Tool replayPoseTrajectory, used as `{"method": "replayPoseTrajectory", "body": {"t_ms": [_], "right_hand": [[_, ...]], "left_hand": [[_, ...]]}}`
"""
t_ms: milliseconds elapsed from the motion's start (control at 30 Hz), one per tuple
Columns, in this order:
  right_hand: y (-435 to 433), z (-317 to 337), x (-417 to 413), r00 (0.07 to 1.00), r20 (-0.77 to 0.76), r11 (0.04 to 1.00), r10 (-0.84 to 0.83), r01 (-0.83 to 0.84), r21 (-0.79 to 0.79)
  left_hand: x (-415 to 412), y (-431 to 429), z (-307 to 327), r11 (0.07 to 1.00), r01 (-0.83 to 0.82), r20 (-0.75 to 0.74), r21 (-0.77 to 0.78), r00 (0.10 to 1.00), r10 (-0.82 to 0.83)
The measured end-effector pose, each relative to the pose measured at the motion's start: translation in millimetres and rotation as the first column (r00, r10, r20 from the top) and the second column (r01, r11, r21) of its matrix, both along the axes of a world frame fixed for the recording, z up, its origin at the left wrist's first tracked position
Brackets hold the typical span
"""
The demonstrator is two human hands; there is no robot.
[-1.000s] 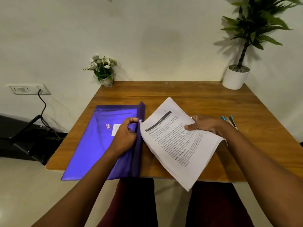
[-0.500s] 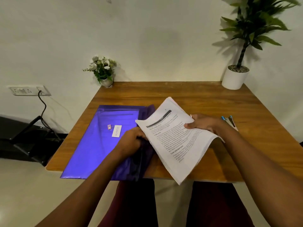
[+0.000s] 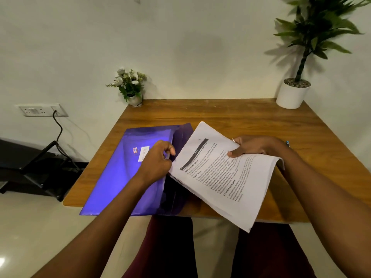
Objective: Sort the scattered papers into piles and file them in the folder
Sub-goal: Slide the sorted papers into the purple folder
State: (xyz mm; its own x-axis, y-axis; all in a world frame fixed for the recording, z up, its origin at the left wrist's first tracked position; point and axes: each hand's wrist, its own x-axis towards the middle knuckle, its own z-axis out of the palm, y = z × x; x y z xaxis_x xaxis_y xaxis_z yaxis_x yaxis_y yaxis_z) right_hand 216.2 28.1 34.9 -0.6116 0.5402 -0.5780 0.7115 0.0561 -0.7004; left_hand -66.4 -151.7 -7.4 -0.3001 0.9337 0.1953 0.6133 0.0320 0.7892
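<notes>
White printed papers (image 3: 226, 177) stick out over the near edge of the wooden table (image 3: 220, 117). The right hand (image 3: 255, 147) grips them, thumb on top. Left of them, the left hand (image 3: 158, 161) pinches the open edge of the purple folder (image 3: 120, 177) lying on the table. Far back stand a small flower pot (image 3: 132, 98) and a big potted plant (image 3: 293, 95).
</notes>
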Motion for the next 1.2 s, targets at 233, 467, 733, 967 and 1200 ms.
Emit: {"method": "replayPoseTrajectory", "body": {"t_ms": [233,467,733,967,1200], "right_hand": [[6,5,14,0.999,-0.032,0.999,0.010,-0.011,-0.036],[-6,7,-11,0.997,-0.023,0.988,0.069,-0.071,-0.134],[5,19,3,0.990,-0.003,0.949,0.143,-0.138,-0.285],[17,8,26,0.986,-0.136,0.962,-0.100,0.061,-0.267],[4,-10,-12,0.995,-0.098,0.986,-0.004,-0.012,-0.167]], "left_hand": [[-1,-6,8,0.998,-0.057,0.108,-0.008,0.992,0.058],[6,-8,14,0.997,-0.072,0.107,-0.017,0.991,0.073],[0,-10,15,0.995,-0.082,0.181,-0.052,0.979,0.090],[-13,-4,10,0.970,-0.233,0.591,-0.073,0.773,0.231],[-10,-5,10,0.966,-0.256,0.550,-0.040,0.801,0.235]]}}
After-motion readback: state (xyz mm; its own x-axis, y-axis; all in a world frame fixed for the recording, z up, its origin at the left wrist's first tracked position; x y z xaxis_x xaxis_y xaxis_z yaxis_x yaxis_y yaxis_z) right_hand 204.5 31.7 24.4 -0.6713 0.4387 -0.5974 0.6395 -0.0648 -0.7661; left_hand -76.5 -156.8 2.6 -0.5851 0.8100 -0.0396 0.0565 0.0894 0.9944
